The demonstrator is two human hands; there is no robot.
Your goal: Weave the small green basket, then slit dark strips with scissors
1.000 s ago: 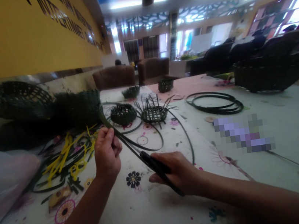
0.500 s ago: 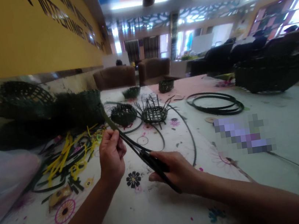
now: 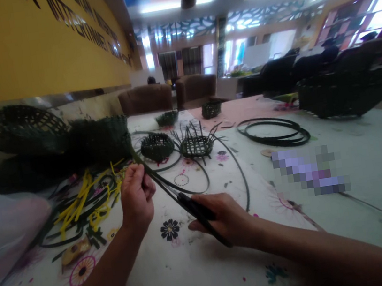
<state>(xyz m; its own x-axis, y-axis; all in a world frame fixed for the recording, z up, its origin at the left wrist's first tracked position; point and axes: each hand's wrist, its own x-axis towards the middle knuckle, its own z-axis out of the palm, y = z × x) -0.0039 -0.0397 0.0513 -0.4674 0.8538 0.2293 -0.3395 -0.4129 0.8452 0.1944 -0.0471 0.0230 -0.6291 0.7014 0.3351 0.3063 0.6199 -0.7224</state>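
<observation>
Green strip (image 3: pixel 137 157), small baskets (image 3: pixel 158 148) beyond, yellow strands (image 3: pixel 83 191) at left

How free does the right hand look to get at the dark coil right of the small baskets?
Probably not as things stand: the right hand holds scissors, though only a curved strip seems to lie between it and the coil.

Left fingers (image 3: pixel 149 187) pinch inward, right fingers (image 3: pixel 213 200) grip nearby

The single head-worn camera looks forward and down from just above the near side of the flower-printed table (image 3: pixel 205 273), facing the brown chairs (image 3: pixel 198 91) beyond it.
</observation>
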